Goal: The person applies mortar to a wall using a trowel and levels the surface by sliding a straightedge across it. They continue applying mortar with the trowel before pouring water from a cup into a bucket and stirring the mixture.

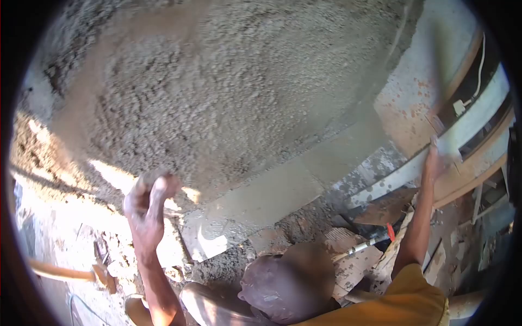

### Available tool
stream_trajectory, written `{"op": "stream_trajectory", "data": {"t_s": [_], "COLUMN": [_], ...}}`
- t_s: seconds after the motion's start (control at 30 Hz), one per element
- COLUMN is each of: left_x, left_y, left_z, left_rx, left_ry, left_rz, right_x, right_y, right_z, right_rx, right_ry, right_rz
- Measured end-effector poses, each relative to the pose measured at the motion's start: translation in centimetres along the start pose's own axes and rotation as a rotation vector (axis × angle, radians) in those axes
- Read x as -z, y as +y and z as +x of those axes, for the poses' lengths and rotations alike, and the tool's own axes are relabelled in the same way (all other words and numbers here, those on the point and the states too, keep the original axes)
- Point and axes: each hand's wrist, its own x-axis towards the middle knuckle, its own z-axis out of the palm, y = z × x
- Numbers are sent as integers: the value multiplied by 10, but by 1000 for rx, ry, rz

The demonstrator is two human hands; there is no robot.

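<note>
My left hand (148, 209) is raised beside the edge of a broad bed of wet, grainy mortar (228, 92). Its mortar-smeared fingers are curled in, and nothing shows in them. Out to the right, my right hand (436, 157) is closed and smeared by motion, overlapping a pale curved board (391, 176). A blurred, long dark tool (438, 60) stands above that hand in line with it; its kind does not show. Between the hands, a smoothed grey strip (272, 193) runs along the mortar's near edge.
A hammer-like tool with a wooden handle (65, 271) lies at lower left. Broken boards and rubble surround a red-tipped tool (390, 232) at lower right. A white cord with a plug (460, 106) hangs at right. A dark rounded form (288, 282) fills the bottom centre.
</note>
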Motion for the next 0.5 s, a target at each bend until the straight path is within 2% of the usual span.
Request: {"op": "stream_trajectory", "data": {"t_s": [0.03, 0.07, 0.17, 0.2, 0.27, 0.33, 0.43, 0.5], "left_x": [-11, -18, -33, -31, 4, 29, 1, 3], "left_y": [36, 70, 160, 183, 238, 282, 304, 308], "left_z": [18, 35, 82, 96, 107, 89, 70, 80], "left_rx": [-58, -223, -596, -632, -646, -677, -905, -1041], "left_ry": [4, -43, -14, -11, -326, -502, -194, -57], "left_rz": [-64, -10, -4, 79, 80, 9, -32, -159], "right_x": [5, 11, 22, 25, 27, 29, 38, 37], "right_y": [-9, -14, -31, -38, -61, -89, -108, -116], "right_z": [-11, -23, -59, -70, -94, -123, -161, -184], "right_rx": [-28, -56, 44, 83, 126, 56, 9, 90], "right_ry": [-9, -9, -73, -95, -162, -253, -535, -670], "right_rz": [46, 81, -50, -52, 45, 74, 140, 208]}}
